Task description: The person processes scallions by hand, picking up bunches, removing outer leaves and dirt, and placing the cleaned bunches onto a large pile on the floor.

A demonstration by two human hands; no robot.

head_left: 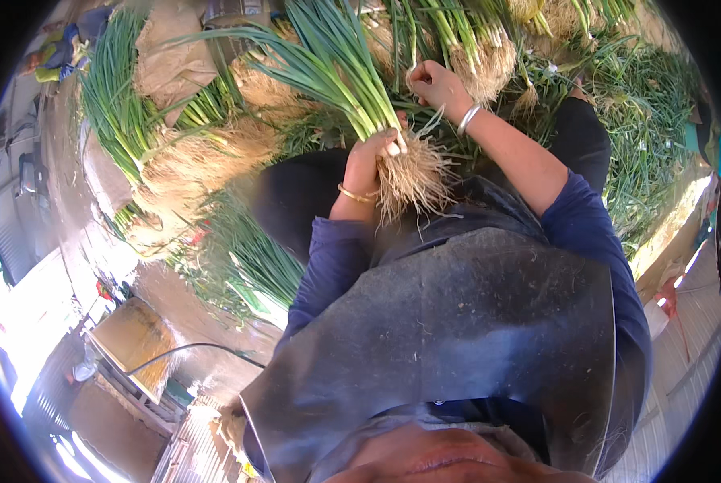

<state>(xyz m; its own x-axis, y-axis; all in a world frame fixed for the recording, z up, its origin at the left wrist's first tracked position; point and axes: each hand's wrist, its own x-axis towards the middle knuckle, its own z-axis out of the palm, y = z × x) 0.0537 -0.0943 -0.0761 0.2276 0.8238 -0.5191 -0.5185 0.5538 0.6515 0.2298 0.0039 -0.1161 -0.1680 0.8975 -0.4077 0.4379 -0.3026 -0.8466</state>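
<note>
At 12 o'clock, left hand (365, 164) grasping rooted green onions (359, 90); at 1 o'clock, right hand (446, 92) curling, hold unclear.

Bright daylight, strongest at the left, in a round fisheye view.
The left edge burns out to white, losing detail, and pale streaks of glare cross the lower left; a narrow sunlit strip (673, 221) shows at the right. A soft bluish sheen lies on the dark apron (441, 322), and the silver bracelet (469, 120) catches light. The held green onions (364, 92) look fairly sharp; toward the rim, things soften and straight edges bow before black corners.
</note>
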